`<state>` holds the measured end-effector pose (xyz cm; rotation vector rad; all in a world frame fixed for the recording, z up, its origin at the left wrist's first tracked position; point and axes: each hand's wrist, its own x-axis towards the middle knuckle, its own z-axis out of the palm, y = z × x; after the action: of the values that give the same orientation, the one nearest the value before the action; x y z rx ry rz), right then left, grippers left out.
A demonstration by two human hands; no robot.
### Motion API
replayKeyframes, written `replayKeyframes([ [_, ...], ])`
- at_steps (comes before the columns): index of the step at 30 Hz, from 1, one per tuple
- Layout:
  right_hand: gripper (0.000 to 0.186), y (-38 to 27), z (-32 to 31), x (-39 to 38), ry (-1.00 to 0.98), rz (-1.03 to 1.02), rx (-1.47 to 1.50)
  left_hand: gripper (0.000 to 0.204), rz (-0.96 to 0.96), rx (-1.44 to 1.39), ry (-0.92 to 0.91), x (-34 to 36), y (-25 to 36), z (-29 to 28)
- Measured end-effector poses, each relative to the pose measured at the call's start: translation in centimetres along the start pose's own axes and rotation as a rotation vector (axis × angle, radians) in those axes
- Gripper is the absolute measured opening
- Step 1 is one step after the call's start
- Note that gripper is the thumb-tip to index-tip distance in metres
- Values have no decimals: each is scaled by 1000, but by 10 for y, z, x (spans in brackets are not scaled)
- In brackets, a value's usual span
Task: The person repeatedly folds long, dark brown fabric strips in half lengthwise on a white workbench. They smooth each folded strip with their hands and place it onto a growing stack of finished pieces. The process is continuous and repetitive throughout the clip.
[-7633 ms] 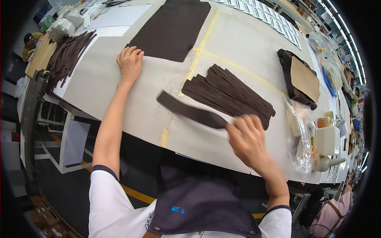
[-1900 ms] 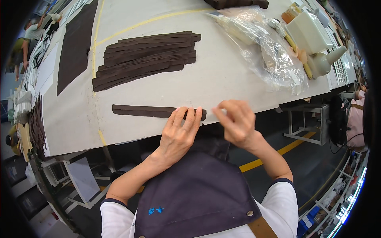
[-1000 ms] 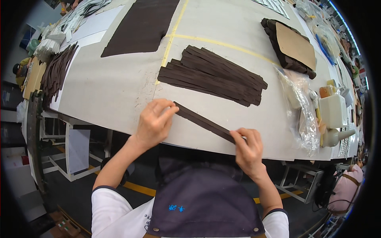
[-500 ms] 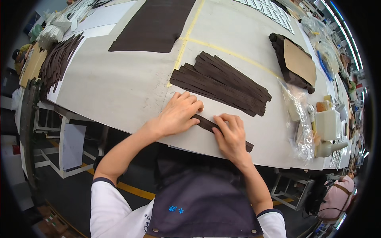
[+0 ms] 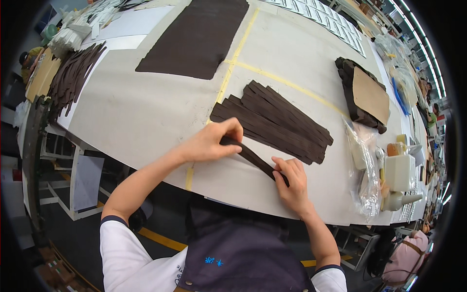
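Two bare hands work on a pale table (image 5: 136,107); a narrow dark brown strip (image 5: 257,161) runs between them near the centre, slanting from ten o'clock to four; the left hand (image 5: 214,142) pinches its ten o'clock end between thumb and fingers; the right hand (image 5: 292,182) grips its four o'clock end, fingers closed; just beyond, toward one o'clock, lies a pile of similar strips (image 5: 272,124); a large dark sheet (image 5: 194,39) lies at eleven, a white bottle (image 5: 400,174) at three.

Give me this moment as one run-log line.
left hand: holding dark strip | right hand: holding same strip | overlapping strips: on table
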<state>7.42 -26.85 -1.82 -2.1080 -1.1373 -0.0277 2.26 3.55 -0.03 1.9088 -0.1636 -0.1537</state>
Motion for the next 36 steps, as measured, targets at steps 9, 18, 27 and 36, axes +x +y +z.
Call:
replayKeyframes([
  [9, 21, 35, 14, 153, -14, -108, -36, 26, -36, 696, 776, 33, -88, -150],
  [18, 11, 20, 169, 277, 4, -399, -514, 54, 13, 1052, 956, 31, -152, -187],
  [27, 15, -53, 16, 110, 10, -487, -484, 45, -22, 1142, 1008, 23, -161, -186],
  [36, 17, -29, 30, 71, -62, -295, -123, 33, -71, 1184, 971, 12, -164, -185],
])
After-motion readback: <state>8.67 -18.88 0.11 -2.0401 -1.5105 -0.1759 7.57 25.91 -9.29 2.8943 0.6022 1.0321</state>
